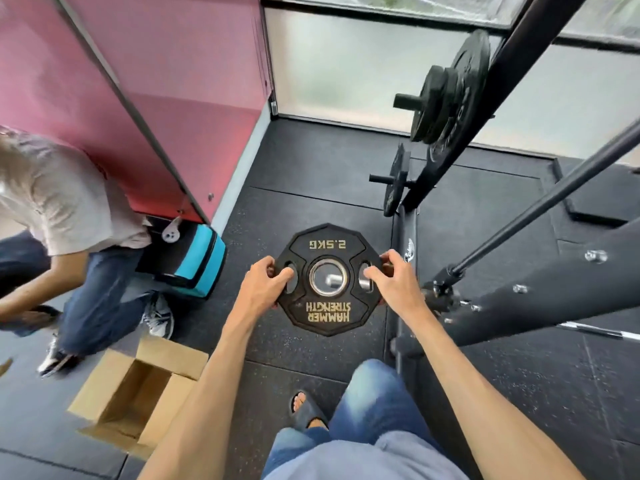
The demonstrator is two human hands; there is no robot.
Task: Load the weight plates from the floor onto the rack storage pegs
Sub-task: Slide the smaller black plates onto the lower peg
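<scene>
Person stands at the rack upright (483, 98), over the rubber floor (311, 161); 2.5 kg plate (327, 315) is held off the floor in front of the body, lettered face toward the camera, lettering upside down.

Left grip (265, 284) is closed on the plate's left rim, thumb laid by the left hand slot; right grip (391, 278) is closed on the right rim in the same way; both hold it level and roughly symmetric.

Chrome peg (333, 280) shows through the centre bore, its end sitting a little right of the bore's middle; whether the tip has entered the bore, cannot tell.

Step in hand, as judged: threading the plate onto this low peg.

To do it well:
- shift the plate slightly right so the peg end sits dead centre in the steel ring;
- keep the plate face square to the peg's axis; a tilted plate will likely bind on the ring;
- push with both grips evenly; let go only once the plate hangs on the peg;
- keep fingertips clear of the back face as the plate nears the rack.

Elsewhere on the rack: upper peg (407, 100) already carries stacked plates (433, 105); lower peg (379, 178) carries one plate (398, 178).
</scene>
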